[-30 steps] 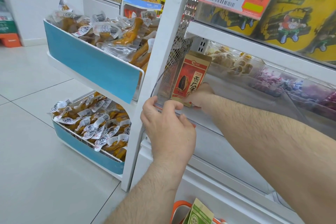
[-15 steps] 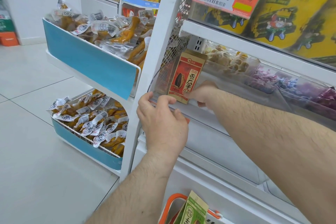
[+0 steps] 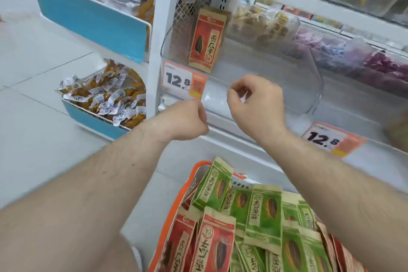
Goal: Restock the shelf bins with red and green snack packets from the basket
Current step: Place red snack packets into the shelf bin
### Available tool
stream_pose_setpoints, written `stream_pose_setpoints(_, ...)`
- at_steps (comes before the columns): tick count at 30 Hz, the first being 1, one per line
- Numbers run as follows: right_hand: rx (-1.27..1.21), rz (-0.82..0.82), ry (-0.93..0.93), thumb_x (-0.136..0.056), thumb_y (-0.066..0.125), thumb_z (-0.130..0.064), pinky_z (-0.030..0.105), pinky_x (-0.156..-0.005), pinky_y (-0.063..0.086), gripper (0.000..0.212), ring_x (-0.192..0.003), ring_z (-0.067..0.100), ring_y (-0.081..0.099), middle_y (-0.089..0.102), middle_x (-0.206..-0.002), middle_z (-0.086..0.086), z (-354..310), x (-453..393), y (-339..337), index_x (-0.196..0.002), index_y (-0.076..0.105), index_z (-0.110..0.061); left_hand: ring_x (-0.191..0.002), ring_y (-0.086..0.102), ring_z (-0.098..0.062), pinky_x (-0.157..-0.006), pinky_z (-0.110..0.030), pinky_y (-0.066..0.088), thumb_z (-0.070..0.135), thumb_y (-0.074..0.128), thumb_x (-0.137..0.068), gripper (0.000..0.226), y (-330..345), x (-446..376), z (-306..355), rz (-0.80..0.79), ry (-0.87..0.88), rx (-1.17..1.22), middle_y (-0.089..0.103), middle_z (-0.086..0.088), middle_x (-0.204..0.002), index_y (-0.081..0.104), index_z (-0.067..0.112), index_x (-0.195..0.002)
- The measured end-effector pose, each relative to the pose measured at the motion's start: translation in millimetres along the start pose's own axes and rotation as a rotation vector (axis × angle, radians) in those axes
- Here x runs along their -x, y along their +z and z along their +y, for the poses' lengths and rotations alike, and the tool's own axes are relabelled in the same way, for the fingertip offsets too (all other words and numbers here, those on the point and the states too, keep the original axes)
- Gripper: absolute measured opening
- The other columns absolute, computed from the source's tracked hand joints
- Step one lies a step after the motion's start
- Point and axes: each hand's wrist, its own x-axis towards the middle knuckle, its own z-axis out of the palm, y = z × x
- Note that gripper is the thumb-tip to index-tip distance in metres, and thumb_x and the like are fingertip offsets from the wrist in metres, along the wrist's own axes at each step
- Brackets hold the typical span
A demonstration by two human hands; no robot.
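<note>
- One red packet [image 3: 207, 40] stands upright at the left end of the clear shelf bin [image 3: 309, 86], leaning a little against the mesh side; the rest of that bin looks bare.
- Our left hand [image 3: 185, 120] hangs in front of the shelf edge with its fingers curled in, and we see nothing in it.
- Our right hand [image 3: 256, 104] is just beside it, in front of the bin's front lip, fingers loosely bent and thumb near the forefinger; it too appears to carry nothing, though motion blur makes that uncertain.
- The orange basket [image 3: 192, 181] sits below us, packed with green packets [image 3: 262, 212] and more red packets [image 3: 216, 243] standing on edge.
- We judge the step in hand to be reaching down for the next red one.
- To do it well, we take a packet by its top edge, pull it straight up so its neighbours stay put, and set it upright just beside the one already in place, face forward.
- Keeping reds together leaves room for the greens.
</note>
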Motion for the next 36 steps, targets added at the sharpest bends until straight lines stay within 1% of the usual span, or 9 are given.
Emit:
stream_pose_setpoints(4,0.046,-0.648,0.254,-0.082,0.068,-0.026,0.029,-0.072,0.051,0.008,-0.072,0.013,0.060,0.067,-0.074,-0.009,25.9,79.2,7.2,-0.075,0.065,-0.023,-0.093,0.065,-0.023,-0.084,-0.038,0.055,0.027,0.073,-0.082,0.013,12.9,18.0,3.9,-0.255,0.026,-0.131,0.070,-0.001,-0.097,0.066,0.022,-0.091)
stream_pose_setpoints(8,0.195,-1.163,0.354,-0.079,0.074,-0.046,0.038,-0.079,0.056,0.033,-0.085,0.020,0.065,0.070,-0.090,0.001,51.3,133.2,21.5,-0.093,0.068,-0.016,-0.096,0.068,-0.027,-0.089,-0.043,0.055,0.031,0.073,-0.081,0.020,29.8,23.5,7.1,-0.413,0.058,-0.187,0.072,-0.009,-0.102,0.066,0.021,-0.097)
stream_pose_setpoints(11,0.248,-1.304,0.353,-0.078,0.074,-0.052,0.035,-0.081,0.054,0.045,-0.087,0.020,0.063,0.067,-0.096,-0.001,56.9,154.7,27.9,-0.103,0.066,-0.015,-0.083,0.064,-0.023,-0.087,-0.041,0.055,0.031,0.072,-0.082,0.022,39.7,24.5,12.1,-0.471,0.086,-0.196,0.072,-0.010,-0.106,0.067,0.021,-0.101)
stream_pose_setpoints(15,0.233,-1.338,0.334,-0.089,0.068,-0.038,0.033,-0.068,0.047,0.029,-0.069,0.018,0.056,0.058,-0.070,-0.002,58.4,162.8,33.9,-0.070,0.057,-0.019,-0.080,0.057,-0.019,-0.077,-0.035,0.050,0.031,0.071,-0.085,0.026,48.4,24.5,15.0,-0.513,0.092,-0.200,0.071,-0.008,-0.106,0.066,0.020,-0.107)
stream_pose_setpoints(19,0.191,-1.245,0.335,-0.094,0.061,-0.032,0.031,-0.059,0.034,0.036,-0.064,0.017,0.045,0.048,-0.066,-0.001,59.0,133.1,8.7,-0.066,0.047,-0.016,-0.082,0.062,-0.018,-0.077,-0.033,0.051,0.037,0.068,-0.087,0.026,48.4,23.6,13.1,-0.531,0.073,-0.211,0.070,-0.007,-0.106,0.065,0.021,-0.108)
stream_pose_setpoints(25,-0.279,-0.580,0.822,-0.098,0.058,-0.016,0.030,-0.056,0.038,0.023,-0.065,0.020,0.048,0.057,-0.067,0.005,78.6,90.0,-50.3,-0.075,0.055,-0.012,-0.100,0.065,-0.022,-0.089,-0.044,0.056,0.060,0.044,-0.096,0.051,30.5,23.3,8.8,-0.547,-0.111,-0.012,0.060,0.000,-0.108,0.057,0.017,-0.119)
stream_pose_setpoints(29,-0.703,-0.182,1.100,-0.102,0.052,-0.013,0.027,-0.056,0.045,0.019,-0.065,0.016,0.054,0.063,-0.074,0.006,72.4,100.1,-50.8,-0.084,0.054,-0.011,-0.092,0.069,-0.029,-0.075,-0.039,0.059,0.060,0.048,-0.094,0.051,23.9,17.3,8.9,-0.422,-0.231,0.481,0.069,-0.009,-0.103,0.064,0.014,-0.110)
stream_pose_setpoints(32,-0.934,0.005,1.212,-0.102,0.051,-0.010,0.029,-0.062,0.047,0.017,-0.074,0.019,0.056,0.065,-0.084,0.011,59.0,112.7,-40.4,-0.086,0.053,-0.009,-0.085,0.073,-0.024,-0.075,-0.035,0.060,0.043,0.063,-0.092,0.031,26.0,14.1,13.9,-0.319,-0.278,0.927,0.076,-0.011,-0.092,0.067,0.013,-0.096)
stream_pose_setpoints(36,-1.194,0.114,1.220,-0.103,0.048,-0.007,0.030,-0.065,0.051,0.016,-0.073,0.017,0.060,0.069,-0.085,0.007,35.1,114.4,-28.9,-0.091,0.059,-0.008,-0.081,0.074,-0.019,-0.074,-0.030,0.058,0.027,0.067,-0.091,0.021,35.0,12.9,19.6,-0.277,-0.285,1.193,0.076,-0.014,-0.095,0.066,0.009,-0.101)
